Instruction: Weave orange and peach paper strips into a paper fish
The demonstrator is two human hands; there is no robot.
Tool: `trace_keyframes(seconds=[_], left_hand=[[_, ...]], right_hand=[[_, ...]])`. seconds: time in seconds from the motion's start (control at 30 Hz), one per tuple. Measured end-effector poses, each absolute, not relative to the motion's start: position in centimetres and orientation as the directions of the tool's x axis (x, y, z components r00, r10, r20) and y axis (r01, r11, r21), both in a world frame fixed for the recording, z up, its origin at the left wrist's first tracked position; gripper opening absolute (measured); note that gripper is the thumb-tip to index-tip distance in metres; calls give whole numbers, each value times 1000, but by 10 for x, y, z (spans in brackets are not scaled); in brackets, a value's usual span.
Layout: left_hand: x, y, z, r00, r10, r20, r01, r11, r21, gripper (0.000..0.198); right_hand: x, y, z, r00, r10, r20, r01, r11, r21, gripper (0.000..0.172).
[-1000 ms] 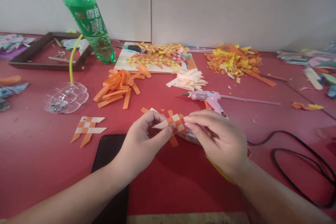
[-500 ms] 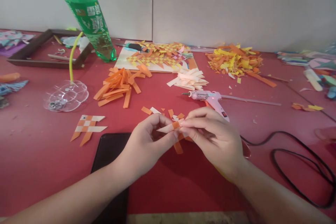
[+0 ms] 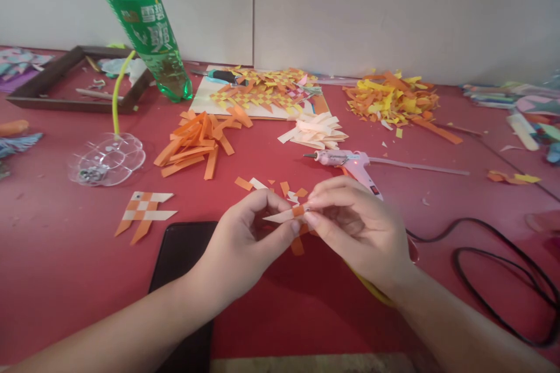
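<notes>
Between my two hands, above the red table, is a small woven paper fish (image 3: 284,215) of cream and orange strips. My left hand (image 3: 249,239) pinches it from the left with thumb and fingers. From the right, my right hand (image 3: 361,227) grips its other end, where a small eye shows near the fingertips. An orange strip hangs below; the fingers cover much of the weave. A finished-looking checkered paper fish (image 3: 144,210) lies to the left. Small paper offcuts (image 3: 286,188) lie just behind my hands.
Orange strips (image 3: 192,143) and cream strips (image 3: 317,130) lie in piles, a pink glue gun (image 3: 345,161) to their right. A green bottle (image 3: 151,35), a dark frame (image 3: 65,102) and a clear palette (image 3: 109,160) stand left. A black phone (image 3: 184,256) lies under my left arm; a cable (image 3: 464,250) curls right.
The paper fish has tilted a little in my fingers, and its eye now shows. My right fingertips have shifted slightly on it. Both hands keep hold.
</notes>
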State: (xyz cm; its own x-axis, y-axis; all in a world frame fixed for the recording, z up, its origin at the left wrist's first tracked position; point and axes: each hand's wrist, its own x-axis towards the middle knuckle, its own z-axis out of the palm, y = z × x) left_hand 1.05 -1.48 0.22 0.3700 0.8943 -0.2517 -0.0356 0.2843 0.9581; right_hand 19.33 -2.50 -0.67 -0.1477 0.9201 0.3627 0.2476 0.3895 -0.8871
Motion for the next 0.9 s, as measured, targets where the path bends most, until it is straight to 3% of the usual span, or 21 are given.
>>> trace_keyframes(seconds=[0.1,0.2,0.37,0.63,0.77,0.9], left_hand=[[10,-17,3,391,887,-245,-49,286,957,16],[10,-18,3,372,902,-218,-14,240,971,14],[9,-18,1,337,931,-141,35,138,990,8],[9,-18,-1,318,947,-52,28,45,999,8],[8,-20,-2,320,947,-35,-16,42,999,6],[7,-20,-3,321,947,-15,-6,18,1000,9]], right_hand=[[192,-27,-5,-138,940,313,137,332,-933,28],[191,-27,-3,-143,954,263,179,286,-941,26],[193,-25,-3,-174,914,367,289,404,-868,17],[195,-25,-1,-206,856,475,370,517,-771,21],[199,-23,-2,-217,852,475,348,523,-778,29],[200,-20,0,-271,807,525,315,590,-744,27]])
